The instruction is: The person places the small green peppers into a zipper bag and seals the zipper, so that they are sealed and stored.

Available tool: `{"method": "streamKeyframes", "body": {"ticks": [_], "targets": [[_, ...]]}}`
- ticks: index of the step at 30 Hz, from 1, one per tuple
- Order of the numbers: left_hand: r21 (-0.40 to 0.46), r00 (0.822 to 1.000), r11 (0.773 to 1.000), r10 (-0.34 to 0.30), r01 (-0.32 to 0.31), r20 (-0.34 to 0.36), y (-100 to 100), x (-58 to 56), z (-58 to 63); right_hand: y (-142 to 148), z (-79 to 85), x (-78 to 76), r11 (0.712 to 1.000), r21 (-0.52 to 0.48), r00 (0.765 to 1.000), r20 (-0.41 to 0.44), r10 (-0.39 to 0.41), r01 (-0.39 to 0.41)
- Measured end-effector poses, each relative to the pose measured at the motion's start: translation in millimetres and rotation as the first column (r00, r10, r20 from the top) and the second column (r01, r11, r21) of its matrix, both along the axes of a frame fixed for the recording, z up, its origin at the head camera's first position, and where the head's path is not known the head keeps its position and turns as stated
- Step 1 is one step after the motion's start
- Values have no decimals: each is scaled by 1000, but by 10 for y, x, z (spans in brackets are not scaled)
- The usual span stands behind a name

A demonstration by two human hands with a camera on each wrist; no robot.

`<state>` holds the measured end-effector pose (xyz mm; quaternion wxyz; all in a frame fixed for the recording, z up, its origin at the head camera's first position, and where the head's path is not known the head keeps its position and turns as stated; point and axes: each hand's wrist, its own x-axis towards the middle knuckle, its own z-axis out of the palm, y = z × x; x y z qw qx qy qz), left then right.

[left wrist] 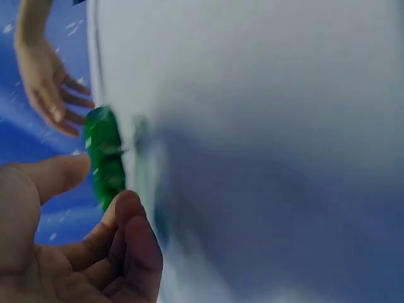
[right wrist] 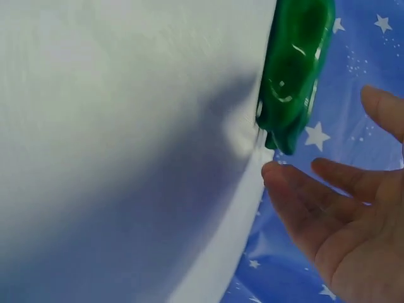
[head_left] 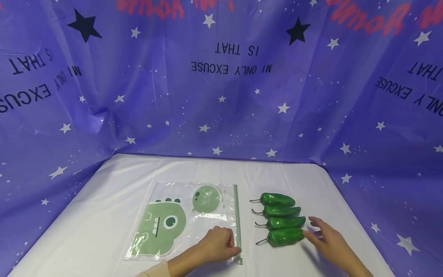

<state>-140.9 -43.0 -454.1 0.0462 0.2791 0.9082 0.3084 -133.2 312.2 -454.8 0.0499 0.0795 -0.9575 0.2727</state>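
Several green peppers (head_left: pixel 285 237) lie in a stacked row on the white table, stems pointing left. My right hand (head_left: pixel 331 244) is at their right ends, its fingers spread and holding nothing. In the right wrist view a pepper (right wrist: pixel 295 69) appears just beyond the fingertips; a gap shows there. My left hand (head_left: pixel 219 244) hovers over or rests on the right part of a clear zip bag (head_left: pixel 194 227) printed with a green dinosaur; which one I cannot tell. Its fingers are loosely curled, thumb apart, with nothing between them in the left wrist view.
The bag lies flat, its green zip strip (head_left: pixel 237 215) facing the peppers. A white cloth covers the table (head_left: pixel 277 175). Purple star-printed curtains (head_left: pixel 221 115) rise behind it and at both sides.
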Motion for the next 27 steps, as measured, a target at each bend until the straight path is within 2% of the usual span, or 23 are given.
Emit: {"method": "streamKeyframes", "body": {"ticks": [3, 6, 11, 14, 17, 21, 27], "targets": [[-63, 999, 998, 19, -16, 43, 110, -13, -62, -17, -49, -28, 999, -31, 994, 104, -39, 42], [-157, 994, 985, 79, -67, 73, 166, -28, -78, -40, -88, -45, 996, -35, 987, 145, -71, 77], [-239, 989, 962, 147, -134, 35, 181, -51, -115, -59, -92, -69, 992, -47, 981, 163, -106, 115], [-217, 988, 965, 155, -149, 10, 155, -50, -154, -56, -84, -92, 988, -86, 978, 175, -110, 127], [-140, 990, 982, 134, -126, 48, 108, -42, -174, -46, -94, -121, 981, -124, 974, 191, -123, 148], [-23, 993, 998, 68, -66, 92, 29, -17, -161, -2, -115, -170, 978, -130, 970, 201, -133, 161], [40, 998, 997, 61, -61, -3, -15, 34, -194, 46, -144, -225, 967, -168, 963, 225, -149, 189]]}}
